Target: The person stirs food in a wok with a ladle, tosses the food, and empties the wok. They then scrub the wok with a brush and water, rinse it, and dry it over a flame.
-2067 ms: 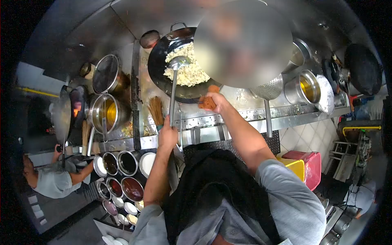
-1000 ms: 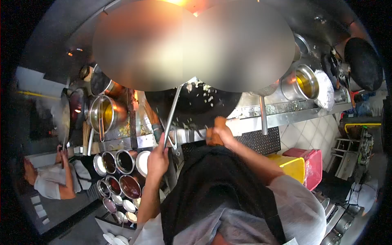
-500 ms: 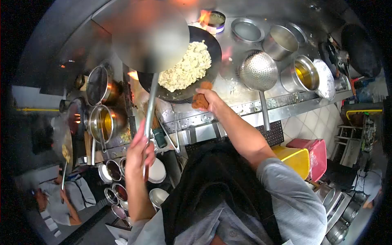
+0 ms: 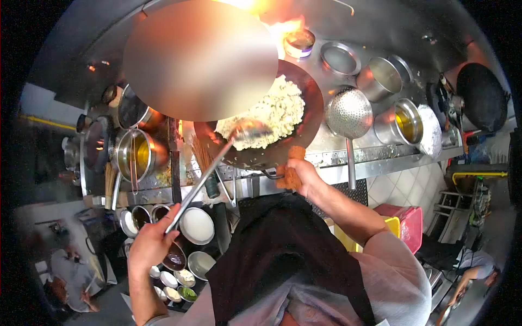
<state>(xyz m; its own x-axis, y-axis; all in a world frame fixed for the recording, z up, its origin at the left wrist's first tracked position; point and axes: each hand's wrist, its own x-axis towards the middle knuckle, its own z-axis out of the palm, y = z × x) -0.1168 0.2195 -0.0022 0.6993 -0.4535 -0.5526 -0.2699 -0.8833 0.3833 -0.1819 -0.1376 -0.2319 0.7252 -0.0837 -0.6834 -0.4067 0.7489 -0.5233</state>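
Observation:
My left hand [image 4: 152, 239] is closed round the long metal handle of a wok ladle [image 4: 196, 190]. The ladle's motion-blurred head reaches into the near side of a dark wok [image 4: 304, 117]. Pale, crumbly food [image 4: 285, 111], rice-like in look, fills the wok's middle. My right hand [image 4: 305, 178] grips an orange-brown cloth [image 4: 293, 173] at the wok's near rim, by its loop handle [image 4: 272, 175]. A large blurred oval covers the wok's far left part. Flames [image 4: 288, 30] rise behind the wok.
A perforated strainer [image 4: 349, 113] lies right of the wok, beside metal pots [image 4: 380, 79] and an oil pot [image 4: 399, 122]. Another oil pot [image 4: 142, 155] stands left, with a bamboo brush [image 4: 202, 155] nearer. Ingredient bowls [image 4: 197, 225] sit lower left. Another person [image 4: 70, 277] is at far left.
The ladle has swung down from the raised position into the food, and my left hand has moved down and left. The wok appears lower and farther right; the flames behind are larger.

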